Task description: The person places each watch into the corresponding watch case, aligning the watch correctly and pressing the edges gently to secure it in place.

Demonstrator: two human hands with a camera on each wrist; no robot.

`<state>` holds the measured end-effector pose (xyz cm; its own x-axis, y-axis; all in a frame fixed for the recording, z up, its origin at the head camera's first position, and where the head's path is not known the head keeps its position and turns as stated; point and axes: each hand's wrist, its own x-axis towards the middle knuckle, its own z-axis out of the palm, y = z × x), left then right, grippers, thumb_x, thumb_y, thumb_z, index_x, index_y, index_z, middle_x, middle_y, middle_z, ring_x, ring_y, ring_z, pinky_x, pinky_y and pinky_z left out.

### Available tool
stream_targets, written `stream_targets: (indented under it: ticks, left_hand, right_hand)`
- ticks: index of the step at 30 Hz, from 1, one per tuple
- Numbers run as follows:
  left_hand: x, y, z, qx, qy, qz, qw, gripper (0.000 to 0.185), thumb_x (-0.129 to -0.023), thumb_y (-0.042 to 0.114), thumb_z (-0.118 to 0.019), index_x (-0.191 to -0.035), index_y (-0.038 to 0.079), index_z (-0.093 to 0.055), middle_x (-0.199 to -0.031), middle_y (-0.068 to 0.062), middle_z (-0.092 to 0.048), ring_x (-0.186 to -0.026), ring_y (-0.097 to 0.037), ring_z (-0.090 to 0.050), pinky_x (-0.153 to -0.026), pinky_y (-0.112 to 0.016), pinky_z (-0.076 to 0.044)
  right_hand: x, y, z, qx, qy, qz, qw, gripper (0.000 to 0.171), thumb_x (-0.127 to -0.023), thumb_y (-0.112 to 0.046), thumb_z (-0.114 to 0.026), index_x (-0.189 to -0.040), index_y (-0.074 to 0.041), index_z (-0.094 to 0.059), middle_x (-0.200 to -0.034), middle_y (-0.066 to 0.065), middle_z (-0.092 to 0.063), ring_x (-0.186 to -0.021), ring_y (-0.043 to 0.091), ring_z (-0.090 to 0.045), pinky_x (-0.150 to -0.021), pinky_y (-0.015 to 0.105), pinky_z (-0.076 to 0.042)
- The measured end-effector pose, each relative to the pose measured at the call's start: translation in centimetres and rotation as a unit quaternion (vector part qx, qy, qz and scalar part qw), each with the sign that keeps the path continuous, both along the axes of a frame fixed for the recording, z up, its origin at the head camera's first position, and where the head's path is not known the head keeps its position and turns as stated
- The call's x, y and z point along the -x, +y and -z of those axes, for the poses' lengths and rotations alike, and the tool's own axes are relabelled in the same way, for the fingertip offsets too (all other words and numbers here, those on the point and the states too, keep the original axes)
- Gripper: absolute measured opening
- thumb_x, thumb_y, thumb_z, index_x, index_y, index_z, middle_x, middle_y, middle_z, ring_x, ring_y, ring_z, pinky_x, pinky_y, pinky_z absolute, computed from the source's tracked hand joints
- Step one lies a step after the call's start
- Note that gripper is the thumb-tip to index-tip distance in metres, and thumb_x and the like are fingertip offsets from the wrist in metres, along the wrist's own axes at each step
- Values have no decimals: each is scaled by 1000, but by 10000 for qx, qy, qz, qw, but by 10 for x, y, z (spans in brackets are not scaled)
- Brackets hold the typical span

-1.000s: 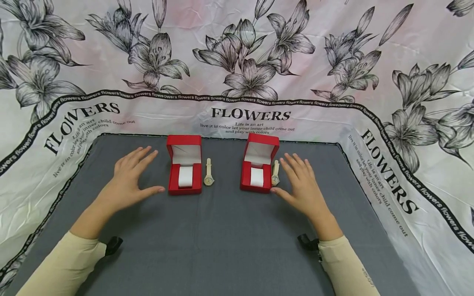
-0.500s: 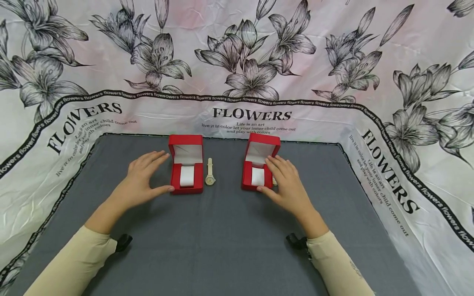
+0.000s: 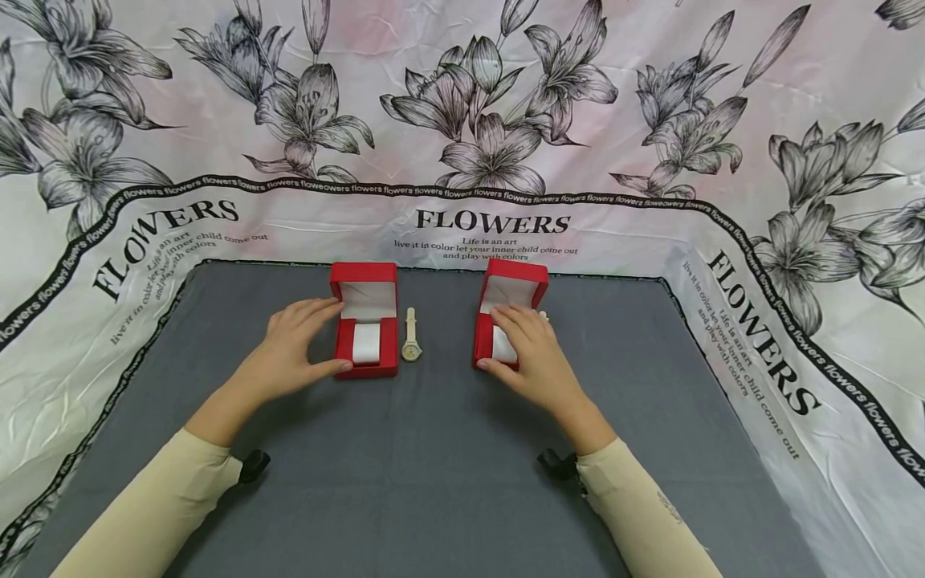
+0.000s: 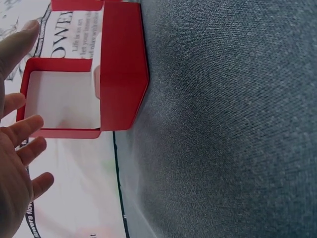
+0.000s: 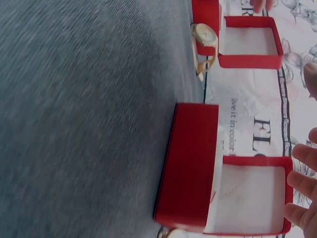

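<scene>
Two red watch boxes stand with lids raised and white cushions inside: a left box [image 3: 367, 372] and a right box [image 3: 516, 271]. My left hand [image 3: 295, 353] is at the left box's left side, fingers spread and relaxed, thumb by its front corner; whether it touches cannot be told. Over the right side of the right box reaches my right hand [image 3: 533, 353], fingers extended, partly covering its cushion. A pale-strapped wristwatch [image 3: 410, 337] lies right of the left box. The second wristwatch [image 5: 174, 233] is mostly hidden behind my right hand in the head view.
A grey cloth [image 3: 390, 482] covers the table in front of the boxes. Behind and at the sides hangs a white floral sheet [image 3: 491, 168] with printed lettering. A dark wrist device [image 3: 254, 466] sits under my left wrist, another [image 3: 556, 464] under my right.
Both hands have moved inward. The left has come up to the left box's side; the right has slid left over the right box, covering most of the watch beside it.
</scene>
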<state>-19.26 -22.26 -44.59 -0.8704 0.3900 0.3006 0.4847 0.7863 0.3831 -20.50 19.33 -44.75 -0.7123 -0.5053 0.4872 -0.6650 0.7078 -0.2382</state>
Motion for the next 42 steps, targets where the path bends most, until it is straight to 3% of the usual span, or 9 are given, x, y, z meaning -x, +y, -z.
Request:
stream_targets:
  ticks: [6, 25, 42]
  left_hand:
    - [4, 2, 2, 9, -84, 11, 10000, 92, -78, 44, -88, -151, 7, -47, -154, -15, -46, -141, -38, -35, -110, -67, -23]
    - [15, 9, 7, 169, -703, -34, 9974, 90, -80, 43, -86, -154, 11, -45, -156, -17, -44, -141, -37, -35, -112, -63, -25]
    - [26, 9, 12, 178, -767, 48, 9969, 86, -80, 40, -87, -151, 9, -50, -150, -18, -52, -135, -36, -41, -104, -58, -29]
  right_hand:
    - [5, -14, 0, 84, -134, -76, 9998, 81, -84, -42, -83, -150, -9, -51, -151, 9, -53, -142, 29, -44, -119, 55, -30]
    - [13, -42, 8, 531, -1243, -156, 9907, 67, -89, -41, -78, -145, -10, -57, -146, 8, -57, -142, 29, -44, -120, 53, -28]
    - [27, -76, 21, 297, -1810, -172, 9829, 63, -89, -43, -79, -141, -12, -62, -142, 8, -60, -138, 27, -50, -116, 50, -38]
